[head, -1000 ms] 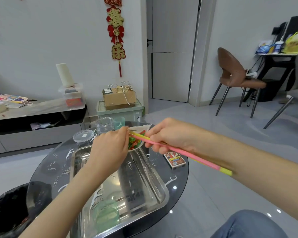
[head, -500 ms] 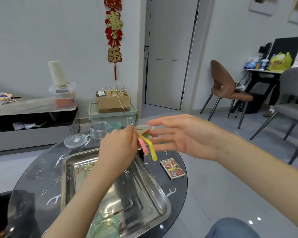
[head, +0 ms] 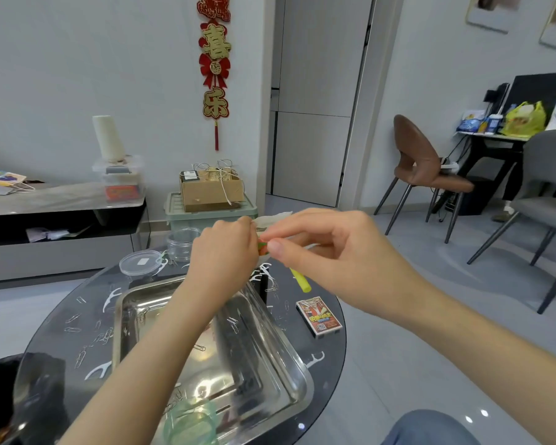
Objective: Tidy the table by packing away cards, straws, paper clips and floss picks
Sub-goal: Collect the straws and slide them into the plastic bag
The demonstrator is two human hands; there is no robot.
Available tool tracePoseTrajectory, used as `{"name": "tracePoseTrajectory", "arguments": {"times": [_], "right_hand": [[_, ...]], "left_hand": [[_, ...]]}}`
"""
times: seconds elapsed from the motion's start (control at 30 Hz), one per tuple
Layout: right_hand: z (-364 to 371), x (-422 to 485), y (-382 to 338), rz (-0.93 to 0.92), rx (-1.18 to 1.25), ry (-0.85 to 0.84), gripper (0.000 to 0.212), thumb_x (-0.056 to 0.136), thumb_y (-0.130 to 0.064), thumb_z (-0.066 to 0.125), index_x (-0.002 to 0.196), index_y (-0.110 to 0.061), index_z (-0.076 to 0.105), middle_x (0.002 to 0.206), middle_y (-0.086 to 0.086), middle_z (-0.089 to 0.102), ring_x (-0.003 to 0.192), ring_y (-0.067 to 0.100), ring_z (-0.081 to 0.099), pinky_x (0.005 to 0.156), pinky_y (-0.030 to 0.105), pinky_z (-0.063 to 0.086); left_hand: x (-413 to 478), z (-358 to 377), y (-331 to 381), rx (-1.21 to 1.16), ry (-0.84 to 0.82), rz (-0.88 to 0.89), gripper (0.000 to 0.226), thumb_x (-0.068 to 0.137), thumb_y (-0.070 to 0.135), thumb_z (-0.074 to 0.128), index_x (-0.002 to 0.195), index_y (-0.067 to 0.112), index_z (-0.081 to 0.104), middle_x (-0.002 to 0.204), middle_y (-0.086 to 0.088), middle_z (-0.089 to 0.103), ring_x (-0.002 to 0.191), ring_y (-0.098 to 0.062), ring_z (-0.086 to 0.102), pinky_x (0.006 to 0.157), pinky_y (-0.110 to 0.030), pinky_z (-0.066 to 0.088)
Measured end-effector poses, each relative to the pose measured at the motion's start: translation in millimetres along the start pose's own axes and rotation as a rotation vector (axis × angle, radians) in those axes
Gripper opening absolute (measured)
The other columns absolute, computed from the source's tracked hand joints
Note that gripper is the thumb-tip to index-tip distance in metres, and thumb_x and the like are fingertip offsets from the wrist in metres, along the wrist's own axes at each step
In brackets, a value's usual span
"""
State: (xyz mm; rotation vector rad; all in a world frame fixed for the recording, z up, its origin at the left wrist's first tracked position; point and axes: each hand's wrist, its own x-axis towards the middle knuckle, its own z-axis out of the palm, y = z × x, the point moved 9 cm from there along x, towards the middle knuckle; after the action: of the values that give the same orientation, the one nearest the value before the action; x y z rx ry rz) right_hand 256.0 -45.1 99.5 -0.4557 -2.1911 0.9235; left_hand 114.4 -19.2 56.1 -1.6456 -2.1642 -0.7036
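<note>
Both your forearms are raised over the tray (head: 289, 374), hands meeting above its far edge. Your left hand (head: 225, 252) is knuckles-up, its grip curled round a white bag (head: 273, 218). Your right hand (head: 328, 252) comes in from the right, thumb and forefinger pinching the red and green straws (head: 262, 247) at the bag's mouth, other fingers loosely bent. A yellow straw (head: 300, 280) pokes out beneath that hand, above the tabletop (head: 331, 354). Right of the tray lies a card box (head: 318, 316), its red print too small to read. On the wall beyond the tray a hanging (head: 215, 69) reads 喜 and 乐.
</note>
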Motion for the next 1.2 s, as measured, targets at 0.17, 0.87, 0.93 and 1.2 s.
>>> {"name": "tracePoseTrajectory", "arguments": {"times": [0.17,0.87,0.93,1.2], "right_hand": [[-6.0,19.0,11.0,0.064,-0.087,0.031,0.01,0.086,-0.018,0.068,0.089,-0.021,0.077,0.084,-0.002,0.075,0.082,0.016,0.07,0.085,0.04,0.056],[-2.5,45.8,32.3,-0.056,-0.097,0.153,0.004,0.08,-0.013,0.074,0.08,-0.016,0.071,0.077,0.004,0.072,0.07,0.014,0.07,0.069,0.032,0.06],[-4.4,43.5,28.2,-0.145,-0.18,0.234,0.008,0.08,-0.014,0.075,0.077,-0.014,0.068,0.073,0.001,0.07,0.067,0.01,0.067,0.066,0.027,0.058],[4.3,28.6,8.3,-0.483,-0.442,0.258,0.013,0.086,-0.013,0.065,0.094,-0.01,0.074,0.089,-0.002,0.072,0.083,0.014,0.062,0.076,0.034,0.051]], "left_hand": [[-3.2,-5.3,0.2,-0.071,0.011,-0.02,0.026,0.097,0.021,0.032,0.097,0.009,0.055,0.087,-0.016,0.061,0.08,-0.037,0.056,0.066,-0.038,0.043],[-9.7,-23.1,0.3,-0.164,0.043,0.032,0.034,0.1,0.029,0.031,0.08,0.013,0.054,0.07,-0.008,0.057,0.07,-0.032,0.055,0.06,-0.037,0.041],[-9.8,-23.0,-0.1,-0.162,0.03,0.042,0.033,0.099,0.028,0.031,0.083,0.013,0.056,0.07,-0.007,0.057,0.069,-0.031,0.055,0.061,-0.037,0.043],[-12.4,-26.7,-3.0,-0.196,0.019,0.022,0.031,0.1,0.026,0.035,0.078,0.013,0.053,0.069,-0.006,0.054,0.069,-0.031,0.052,0.061,-0.036,0.039]]}}
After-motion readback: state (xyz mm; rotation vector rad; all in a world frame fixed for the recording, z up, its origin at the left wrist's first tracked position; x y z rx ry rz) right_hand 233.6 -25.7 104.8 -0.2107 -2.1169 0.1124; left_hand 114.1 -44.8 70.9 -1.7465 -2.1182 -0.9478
